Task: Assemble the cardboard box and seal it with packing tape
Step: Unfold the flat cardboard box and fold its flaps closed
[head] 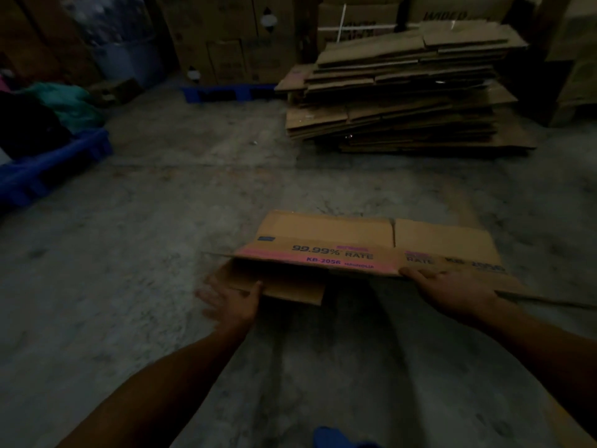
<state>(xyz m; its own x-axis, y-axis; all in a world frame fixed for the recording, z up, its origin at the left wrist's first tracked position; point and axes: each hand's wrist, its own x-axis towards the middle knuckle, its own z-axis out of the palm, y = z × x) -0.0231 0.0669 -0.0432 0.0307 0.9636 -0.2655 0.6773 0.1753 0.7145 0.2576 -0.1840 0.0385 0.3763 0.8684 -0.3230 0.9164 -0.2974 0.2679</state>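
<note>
A flattened brown cardboard box [365, 244] with a pink band and dark print hangs low over the concrete floor in front of me. My right hand [452, 287] grips its near right edge, thumb on top. At the left end a lower flap hangs down, and my left hand [231, 299] touches it with fingers spread, the thumb against the flap's front. I cannot tell whether the left hand grips the flap or only rests on it. No packing tape shows in the head view.
A tall stack of flattened cartons [407, 92] lies on the floor at the back right. Large boxes [226, 37] stand against the far wall. A blue pallet [55, 166] with dark and teal bundles sits at the left. Grey concrete floor [161, 221] surrounds me.
</note>
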